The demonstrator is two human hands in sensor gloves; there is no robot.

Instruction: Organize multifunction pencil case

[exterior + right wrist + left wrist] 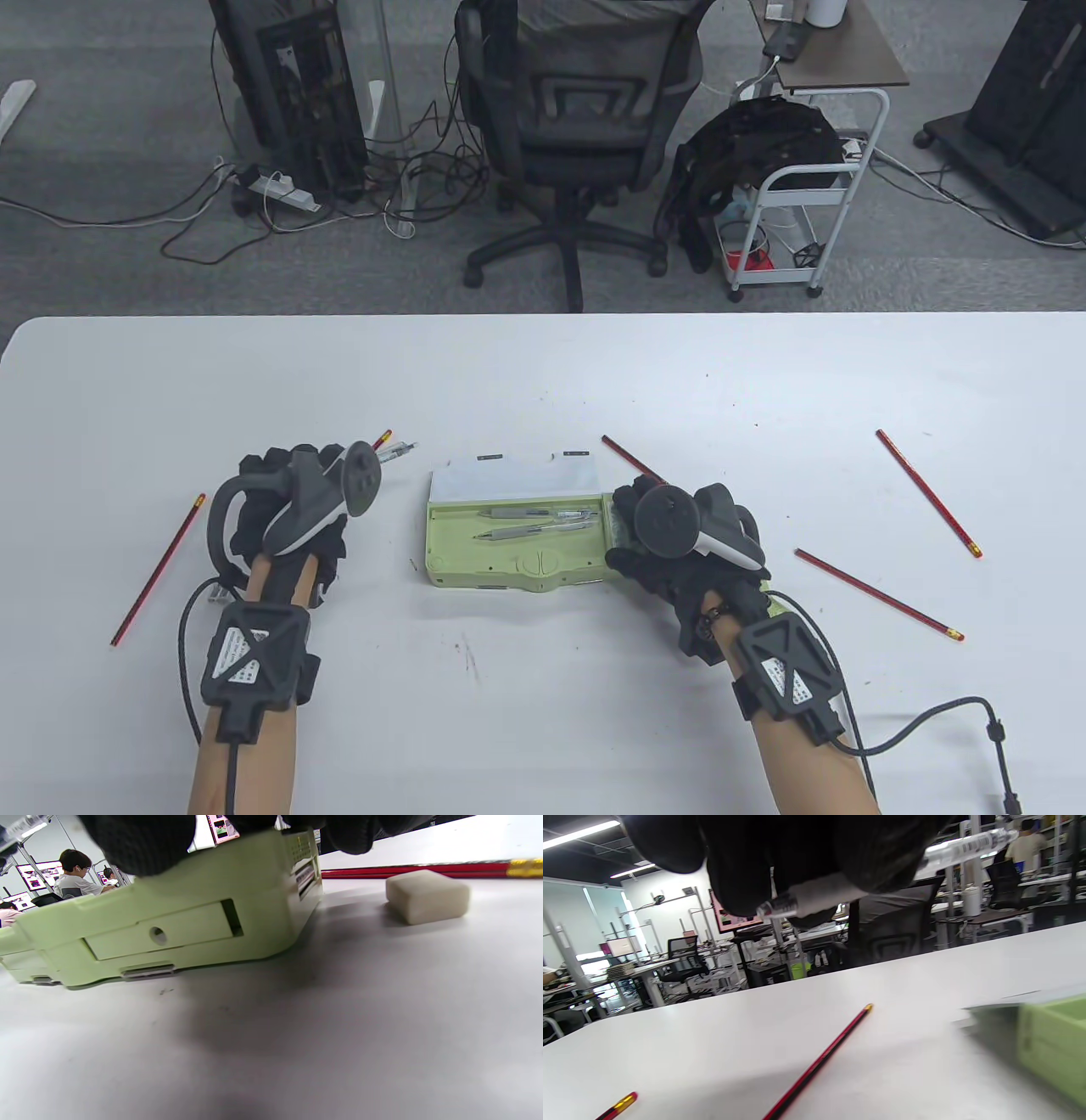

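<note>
Table view: the open pale-green plastic pencil case sits mid-worktop with two grey pens inside. The left hand has its fingers wrapped round a clear plastic pen. The right hand looks like it's gripping the case's right end, with a beige eraser just beside it.

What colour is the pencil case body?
Pale green; the pencil case shows best in the table view, lid open, two pens inside.

The left hand is raised with fingers curled around a clear pen; the right hand grips the pencil case's right end.
</note>
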